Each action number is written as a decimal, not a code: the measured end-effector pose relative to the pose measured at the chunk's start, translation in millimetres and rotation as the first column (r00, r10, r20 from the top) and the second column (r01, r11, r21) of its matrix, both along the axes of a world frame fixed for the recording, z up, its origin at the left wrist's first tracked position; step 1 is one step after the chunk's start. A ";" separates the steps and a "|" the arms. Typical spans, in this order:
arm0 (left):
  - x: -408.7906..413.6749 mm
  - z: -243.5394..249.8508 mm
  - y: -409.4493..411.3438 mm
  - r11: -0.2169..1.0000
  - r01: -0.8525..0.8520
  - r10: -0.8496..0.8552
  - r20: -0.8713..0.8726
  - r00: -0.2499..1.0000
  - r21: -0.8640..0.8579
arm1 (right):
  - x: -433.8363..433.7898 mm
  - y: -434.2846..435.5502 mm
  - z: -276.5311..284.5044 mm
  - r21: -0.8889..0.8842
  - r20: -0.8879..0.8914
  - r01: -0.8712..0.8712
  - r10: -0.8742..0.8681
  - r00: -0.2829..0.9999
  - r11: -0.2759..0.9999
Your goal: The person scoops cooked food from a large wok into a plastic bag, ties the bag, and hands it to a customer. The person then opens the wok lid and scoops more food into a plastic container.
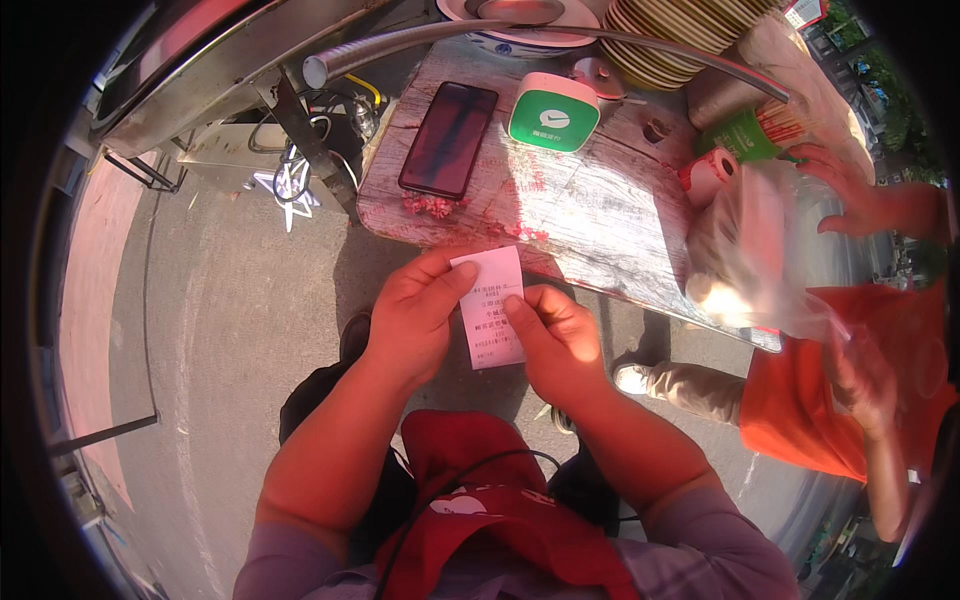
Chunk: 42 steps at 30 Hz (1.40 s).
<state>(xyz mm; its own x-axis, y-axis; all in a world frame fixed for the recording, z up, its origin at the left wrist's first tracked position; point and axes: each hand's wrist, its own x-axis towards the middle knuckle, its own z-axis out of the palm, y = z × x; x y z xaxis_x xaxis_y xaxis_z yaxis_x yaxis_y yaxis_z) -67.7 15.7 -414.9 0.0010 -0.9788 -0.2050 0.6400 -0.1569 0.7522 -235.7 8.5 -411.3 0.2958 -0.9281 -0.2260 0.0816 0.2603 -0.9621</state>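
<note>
Between my two hands is a small printed paper slip (493, 330), held in front of my red apron (480, 457). My left hand (420, 311) pinches its upper left corner between thumb and fingers. My right hand (559, 337) grips the slip's right edge, with the thumb across the print. Just beyond the slip lies the near edge of a worn wooden table (607, 202). A dark smartphone (450, 139) rests there, screen up. To its right stands a green-and-white payment speaker box (555, 116).
Toward the back are a stack of plates (675, 41), a white bowl (517, 37) and a lidded metal pot (598, 79). A paper roll (709, 176) and a green chopstick holder (739, 136) stand right. Another person's hands (862, 195) are beside a blurred plastic bag (750, 247).
</note>
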 end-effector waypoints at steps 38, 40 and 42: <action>-24.1 2.3 33.5 0.933 0.356 -0.347 0.422 0.838 0.061 | -17.9 -35.8 16.6 -0.200 0.062 0.281 -0.274 0.960 0.939; -25.8 1.2 33.2 0.929 0.365 -0.359 0.393 0.847 0.062 | -21.6 -39.6 14.2 -0.227 0.092 0.296 -0.282 0.955 0.928; -26.0 3.3 33.3 0.934 0.350 -0.348 0.400 0.848 0.071 | -22.6 -39.9 13.6 -0.249 0.092 0.298 -0.284 0.954 0.921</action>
<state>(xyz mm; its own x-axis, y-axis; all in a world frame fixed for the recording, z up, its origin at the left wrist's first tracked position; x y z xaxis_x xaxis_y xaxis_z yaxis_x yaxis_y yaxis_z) -93.8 49.1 -411.6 -0.2596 -0.9310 -0.2567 0.1882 -0.3094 0.9321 -258.3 -31.4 -397.7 0.0088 -0.9991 0.0404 0.1689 -0.0383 -0.9849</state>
